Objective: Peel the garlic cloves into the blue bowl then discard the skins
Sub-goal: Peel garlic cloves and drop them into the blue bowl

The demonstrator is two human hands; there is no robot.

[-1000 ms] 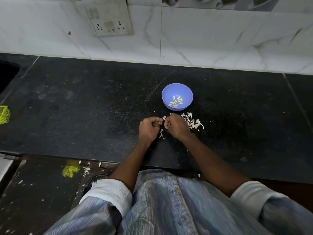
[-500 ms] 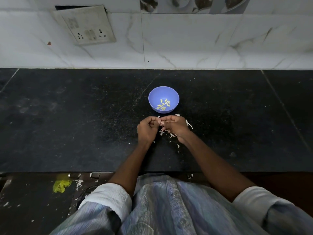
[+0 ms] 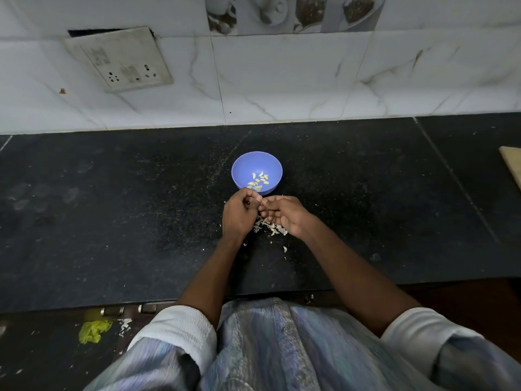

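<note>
A blue bowl (image 3: pixel 239 167) stands on the black counter and holds several peeled garlic cloves (image 3: pixel 258 180). Just in front of it my left hand (image 3: pixel 238 214) and my right hand (image 3: pixel 284 214) meet fingertip to fingertip, both with curled fingers pinching something small between them. That small thing is hidden by the fingers, so I cannot see the clove itself. A heap of white garlic skins (image 3: pixel 267 228) lies on the counter beneath and behind my hands, with a few scraps scattered nearer the counter's front edge.
The black stone counter (image 3: pixel 112 221) runs to a white tiled wall with a switch plate (image 3: pixel 121 59). A pale board edge (image 3: pixel 511 162) shows at the far right. Below the counter's front edge lie a yellow scrap (image 3: pixel 91 331) and some skins on the floor.
My hands have shifted slightly toward the bowl and stay joined at the fingertips. The view has tilted up and right, so the skins now show behind my hands.
</note>
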